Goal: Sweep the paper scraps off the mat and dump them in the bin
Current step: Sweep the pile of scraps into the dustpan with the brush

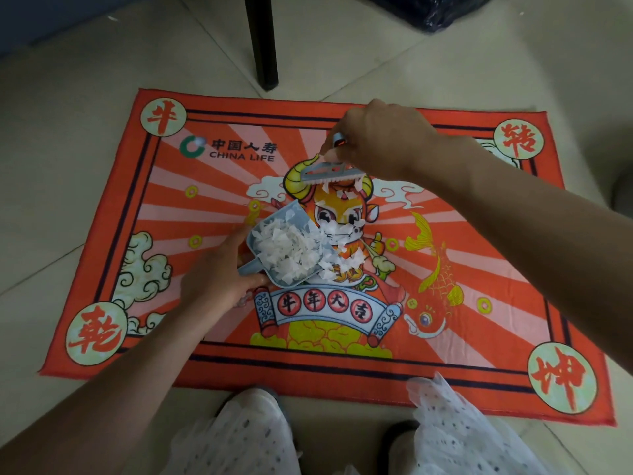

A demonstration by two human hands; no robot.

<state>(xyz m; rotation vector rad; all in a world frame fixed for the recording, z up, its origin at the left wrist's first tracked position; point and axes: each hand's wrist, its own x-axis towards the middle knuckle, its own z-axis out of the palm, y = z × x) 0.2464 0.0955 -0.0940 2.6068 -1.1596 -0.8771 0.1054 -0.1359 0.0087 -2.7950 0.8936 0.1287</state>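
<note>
A red printed mat lies flat on the tiled floor. My left hand grips the handle of a small blue dustpan resting on the mat's middle, its tray full of white paper scraps. More white scraps lie on the mat along the pan's open right edge and up toward the brush. My right hand grips a small blue hand brush, its bristles touching the mat just beyond the scraps.
A dark chair leg stands on the floor just beyond the mat's far edge. A black plastic bag lies at the top right. My knees in white patterned fabric and shoes sit at the mat's near edge.
</note>
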